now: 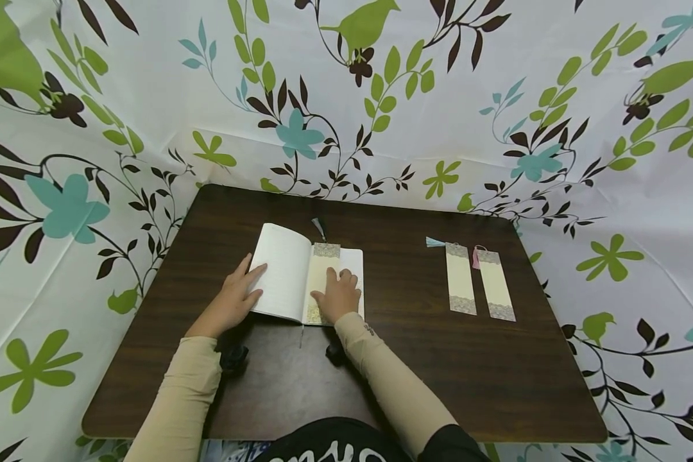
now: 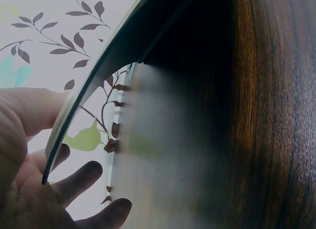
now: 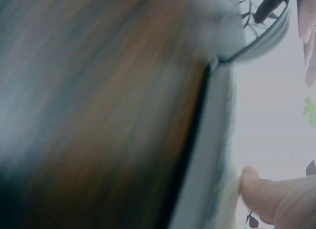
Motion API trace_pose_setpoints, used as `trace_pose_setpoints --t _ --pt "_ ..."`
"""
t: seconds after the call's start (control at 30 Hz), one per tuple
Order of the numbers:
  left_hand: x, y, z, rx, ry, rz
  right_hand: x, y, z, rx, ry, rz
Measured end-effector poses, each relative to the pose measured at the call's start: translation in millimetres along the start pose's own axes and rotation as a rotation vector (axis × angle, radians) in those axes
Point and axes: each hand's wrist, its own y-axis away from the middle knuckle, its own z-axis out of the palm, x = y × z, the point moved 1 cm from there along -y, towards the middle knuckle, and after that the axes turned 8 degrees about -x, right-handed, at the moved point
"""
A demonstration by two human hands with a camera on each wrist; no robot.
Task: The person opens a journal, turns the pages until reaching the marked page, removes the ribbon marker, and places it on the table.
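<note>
An open lined notebook lies on the table with its left side raised. Over its right page rests a cream bookmark with patterned ends; a dark tassel sticks out past the top. My left hand grips the notebook's left edge. In the left wrist view the thumb is on one side of the lifted cover, the fingers on the other. My right hand presses on the bookmark and right page. The right wrist view shows its thumb against the bookmark's side of the notebook.
Two more cream bookmarks, one with a blue tassel and one with a pink tassel, lie side by side to the right on the dark wooden table. A leaf-and-bird patterned sheet hangs around the table. A thin ribbon trails below the notebook.
</note>
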Motion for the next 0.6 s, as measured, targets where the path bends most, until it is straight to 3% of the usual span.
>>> trace_pose_setpoints --t 0.23,0.37,0.47,0.6 --pt "-0.6 -0.9 1.2 0.029 -0.087 0.059 -1.1 -7.3 -5.0 -0.039 -0.248 0.019" --pt "-3.1 -1.3 1.2 0.011 -0.078 0.057 7.7 -11.4 -11.9 -0.076 -0.218 -0.067" --pt "-5.4 -1.0 1.2 -0.006 -0.060 0.041 21.1 -15.8 -16.9 -0.052 -0.234 -0.160" --pt "-7.5 -0.8 0.8 -0.012 -0.057 0.035 54.9 -20.6 -28.9 0.026 -0.395 -0.140"
